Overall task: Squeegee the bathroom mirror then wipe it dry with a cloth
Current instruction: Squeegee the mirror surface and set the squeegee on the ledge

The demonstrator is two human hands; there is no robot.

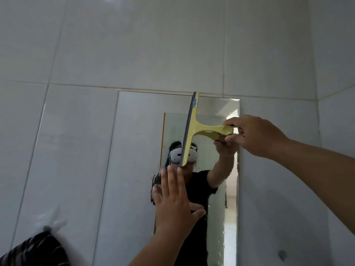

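Yellow squeegee (194, 129) pinched at handle end by right hand (251, 136), blade upright on upper bathroom mirror (134, 150). Left hand (173, 200) flat, fingers spread, apparently pressing glass. Risks: loose fingertip grip twisting, leaving streaks; palm smudging; cloth unseen.

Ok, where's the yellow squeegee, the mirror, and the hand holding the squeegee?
Squeegee (194, 129): head view, on the yellow crossbar where the handle joins.
Mirror (138, 131): head view, on bare glass left of the blade.
Right hand (255, 135): head view, on the back of the hand.
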